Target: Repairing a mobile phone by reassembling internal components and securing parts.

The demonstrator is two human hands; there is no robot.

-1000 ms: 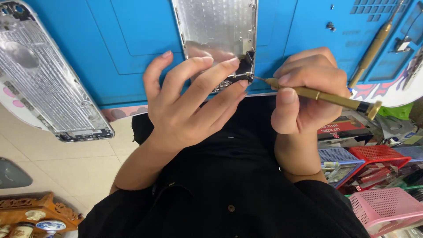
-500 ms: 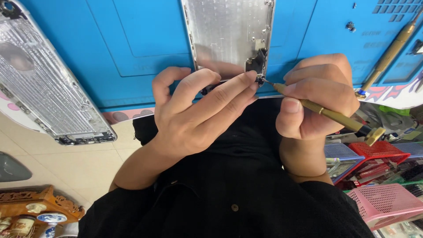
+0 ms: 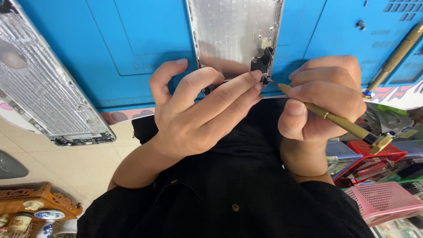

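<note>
Brass screwdriver (image 3: 335, 120) tip at metal phone housing (image 3: 235, 37), near tabletop (image 3: 132, 53) edge.
Right hand (image 3: 324, 99) fingers clamp it, shaft pointing up-left; left hand (image 3: 198, 110) fingers seemingly pinch the housing.

We see the left hand (image 3: 198, 114) shifted so its fingertips now pinch the lower corner of the silver metal phone housing (image 3: 235, 35), where the brass-coloured slim screwdriver (image 3: 328, 117) tip has arrived.
</note>
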